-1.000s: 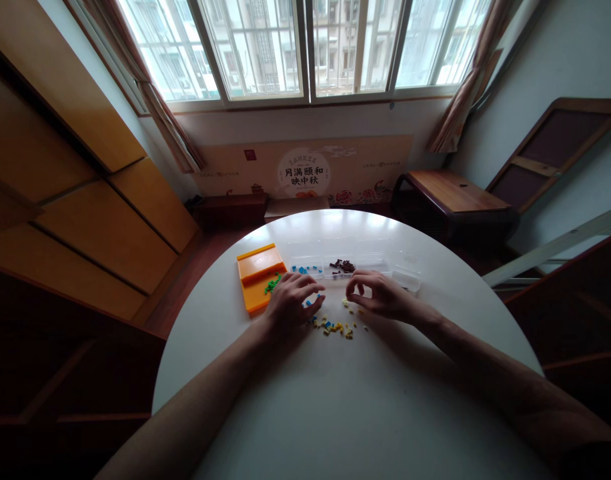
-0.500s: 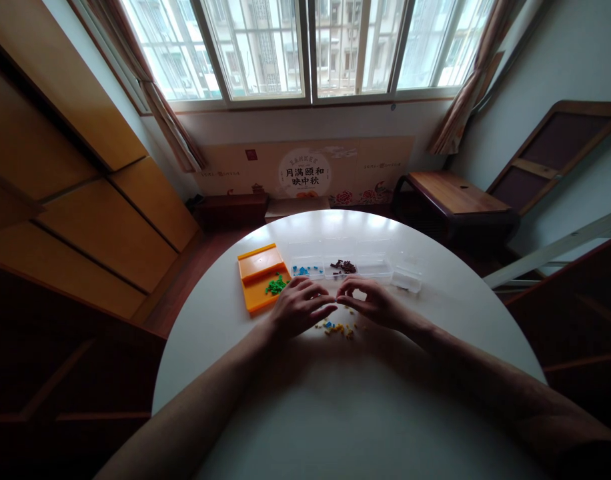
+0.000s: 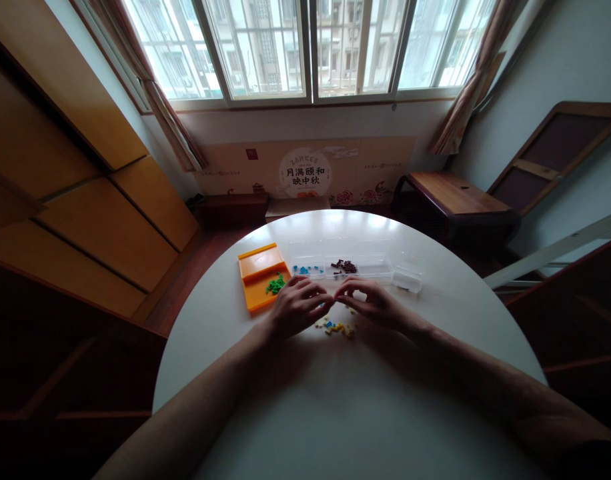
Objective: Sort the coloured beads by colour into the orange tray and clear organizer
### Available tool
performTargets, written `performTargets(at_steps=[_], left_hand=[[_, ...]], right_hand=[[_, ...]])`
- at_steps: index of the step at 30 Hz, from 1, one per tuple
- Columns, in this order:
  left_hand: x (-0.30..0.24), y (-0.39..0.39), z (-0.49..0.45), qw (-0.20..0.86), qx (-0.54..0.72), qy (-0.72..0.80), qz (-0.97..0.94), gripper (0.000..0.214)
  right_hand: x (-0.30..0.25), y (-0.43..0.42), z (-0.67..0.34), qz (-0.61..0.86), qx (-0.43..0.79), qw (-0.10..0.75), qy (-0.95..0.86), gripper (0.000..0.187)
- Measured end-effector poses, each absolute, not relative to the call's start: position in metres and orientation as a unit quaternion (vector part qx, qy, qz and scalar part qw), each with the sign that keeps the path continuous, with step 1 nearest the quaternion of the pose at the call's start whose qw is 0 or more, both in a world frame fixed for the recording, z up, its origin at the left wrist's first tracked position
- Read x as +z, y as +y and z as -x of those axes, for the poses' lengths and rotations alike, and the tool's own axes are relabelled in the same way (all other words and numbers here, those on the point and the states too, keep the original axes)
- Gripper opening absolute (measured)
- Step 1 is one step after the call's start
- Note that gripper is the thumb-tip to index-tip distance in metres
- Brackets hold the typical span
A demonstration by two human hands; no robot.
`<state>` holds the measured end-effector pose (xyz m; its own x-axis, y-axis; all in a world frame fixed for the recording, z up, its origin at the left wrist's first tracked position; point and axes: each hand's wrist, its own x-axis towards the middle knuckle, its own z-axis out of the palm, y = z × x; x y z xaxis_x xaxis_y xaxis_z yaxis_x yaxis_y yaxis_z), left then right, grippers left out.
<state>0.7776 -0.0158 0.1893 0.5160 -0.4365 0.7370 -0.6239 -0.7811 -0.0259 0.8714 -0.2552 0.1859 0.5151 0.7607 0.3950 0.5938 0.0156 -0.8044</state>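
Observation:
My left hand and my right hand meet over a small scatter of yellow and blue pieces on the round white table. Both hands are curled, fingertips pinched together near each other; what they pinch is too small to make out. Just beyond them lies a row of clear compartments, one with blue pieces, one with dark brown pieces. An orange tray with green pieces sits left of my left hand.
A small clear box stands at the right end of the row. A dark wooden side table is behind the table on the right, wooden cabinets on the left, windows ahead.
Both hands have drawn together from apart, the right hand moving left and the left hand's fingers curling in, until the fingertips nearly touch above the loose pieces.

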Motion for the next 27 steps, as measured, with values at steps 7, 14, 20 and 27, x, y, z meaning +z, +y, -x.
performTargets(at_steps=[7, 14, 20, 27], left_hand=[[0.193, -0.011, -0.779, 0.103, 0.366, -0.237, -0.894, 0.009], [0.193, 0.011, -0.786, 0.081, 0.404, -0.029, -0.911, 0.013], [0.189, 0.019, -0.792, 0.068, 0.381, 0.014, -0.922, 0.009], [0.188, 0.017, -0.791, 0.061, 0.362, -0.011, -0.930, 0.016]], right_hand=[[0.183, -0.254, -0.869, 0.705, 0.068, 0.524, -0.473, 0.017], [0.180, -0.254, -0.870, 0.736, 0.060, 0.529, -0.418, 0.015], [0.180, -0.252, -0.869, 0.734, 0.054, 0.533, -0.418, 0.013], [0.182, -0.254, -0.868, 0.739, 0.056, 0.520, -0.425, 0.013]])
